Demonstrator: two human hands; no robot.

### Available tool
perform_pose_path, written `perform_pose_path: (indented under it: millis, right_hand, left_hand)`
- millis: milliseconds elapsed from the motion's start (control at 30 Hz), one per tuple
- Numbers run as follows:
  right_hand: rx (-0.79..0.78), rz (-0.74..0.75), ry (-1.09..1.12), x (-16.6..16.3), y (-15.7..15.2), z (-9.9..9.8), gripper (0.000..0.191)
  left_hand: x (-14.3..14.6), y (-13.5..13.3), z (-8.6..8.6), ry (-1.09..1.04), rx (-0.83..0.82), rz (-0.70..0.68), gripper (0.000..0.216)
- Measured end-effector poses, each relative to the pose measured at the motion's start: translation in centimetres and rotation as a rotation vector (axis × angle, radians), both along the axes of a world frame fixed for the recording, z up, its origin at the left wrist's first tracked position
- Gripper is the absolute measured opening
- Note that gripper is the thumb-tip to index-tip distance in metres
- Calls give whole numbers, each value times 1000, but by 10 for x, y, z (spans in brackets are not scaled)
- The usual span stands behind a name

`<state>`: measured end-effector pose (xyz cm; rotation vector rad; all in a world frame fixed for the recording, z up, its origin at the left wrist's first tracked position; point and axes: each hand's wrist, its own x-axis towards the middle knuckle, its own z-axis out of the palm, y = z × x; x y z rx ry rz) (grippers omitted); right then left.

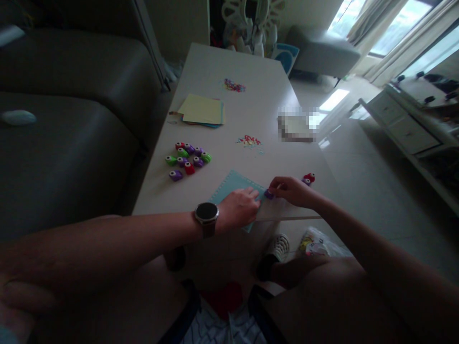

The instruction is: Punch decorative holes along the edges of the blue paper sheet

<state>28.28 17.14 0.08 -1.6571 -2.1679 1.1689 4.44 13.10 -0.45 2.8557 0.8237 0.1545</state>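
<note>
A sheet of light blue paper (229, 184) lies at the near edge of the table, turned cornerwise, with a row of small marks along its borders. One corner hangs past the table edge. My left hand (238, 206), with a watch on the wrist, holds the sheet from above, fingers curled on it; the thumb is hidden. At the right corner of the paper, my right hand (287, 189) is closed around a small purple craft punch (268, 193). Just beyond that hand sit a red punch (309, 177) and another purple one, partly covered.
Several red, green and purple punches (189, 167) stand at the left. Behind are stacked coloured papers (202, 110) and two piles of tiny paper cutouts (250, 140). A blurred-out flat object (297, 128) lies near the right edge. A dark sofa (71, 143) flanks the white table (251, 67).
</note>
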Motion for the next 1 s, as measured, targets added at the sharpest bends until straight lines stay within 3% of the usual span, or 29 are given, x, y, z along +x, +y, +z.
perform_pose_path:
  millis: [400, 633, 1000]
  right_hand:
    - [7, -4, 18, -1, 3, -3, 11]
    - [1, -47, 50, -5, 3, -9, 8]
    - [13, -61, -22, -11, 14, -7, 7]
  left_hand:
    - [1, 1, 0, 6, -8, 4, 11]
    - [1, 5, 2, -50, -99, 69, 41]
    - [4, 11, -1, -55, -58, 74, 54]
